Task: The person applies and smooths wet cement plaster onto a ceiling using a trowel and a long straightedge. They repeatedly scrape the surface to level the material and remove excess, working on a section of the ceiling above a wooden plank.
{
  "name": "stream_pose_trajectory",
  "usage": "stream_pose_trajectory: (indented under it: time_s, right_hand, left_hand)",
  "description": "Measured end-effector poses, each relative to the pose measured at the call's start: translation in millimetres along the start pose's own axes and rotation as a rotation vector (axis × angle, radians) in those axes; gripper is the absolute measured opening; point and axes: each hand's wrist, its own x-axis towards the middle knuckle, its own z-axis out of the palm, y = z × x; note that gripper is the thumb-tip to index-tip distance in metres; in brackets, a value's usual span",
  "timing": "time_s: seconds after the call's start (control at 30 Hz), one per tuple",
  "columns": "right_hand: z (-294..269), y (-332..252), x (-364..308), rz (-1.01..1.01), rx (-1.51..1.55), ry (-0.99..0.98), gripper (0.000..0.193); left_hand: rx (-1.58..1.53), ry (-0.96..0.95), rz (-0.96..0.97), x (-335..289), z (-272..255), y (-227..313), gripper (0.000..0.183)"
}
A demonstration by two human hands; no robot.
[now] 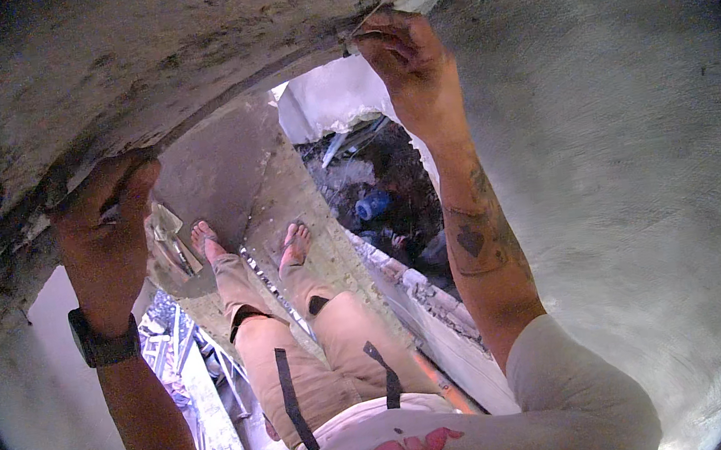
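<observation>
Both my arms reach up to the rough lower edge of a grey plastered beam (205, 55). My left hand (108, 220), with a dark watch on its wrist, is closed at the beam's left part; its fingertips are partly hidden against the edge. Farther right, my right hand (408, 62) has its fingers curled together at the same edge. A thin pale strand (369, 16) shows by its fingertips. A narrow straight lip runs along the edge between the hands. What either hand grips, if anything, I cannot make out.
A smooth grey plastered wall (609, 122) curves at my right. My bare feet stand on a dusty platform (236, 164), beside a trowel-like tool (171, 239). Below lie a blue container (373, 205) among dark rubble and pale scrap lengths (193, 362) at lower left.
</observation>
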Motion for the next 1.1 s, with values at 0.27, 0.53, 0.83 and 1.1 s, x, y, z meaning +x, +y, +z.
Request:
stream_pose_trajectory:
  time_s: [0.27, 0.53, 0.83, 1.1]
  right_hand:
    - [-6.4, -2.6, 10.1, -0.182, -0.242, -0.19, 0.041]
    - [-7.0, 16.7, 17.3, -0.332, -0.366, -0.162, 0.039]
    - [-5.9, 23.7, 25.3, -0.43, -0.383, -0.165, 0.044]
    - [-5.6, 24.8, 25.2, -0.426, -0.362, -0.137, 0.039]
  left_hand:
    - [0.013, 0.019, 0.008, 3.7, -2.3, -12.1, 0.016]
    - [0.155, 0.185, 0.137, 2.0, 12.0, -12.2, 0.017]
    - [0.091, 0.239, 0.084, 0.9, 19.6, -9.0, 0.017]
    - [0.071, 0.225, 0.007, 0.2, 17.8, -14.0, 0.017]
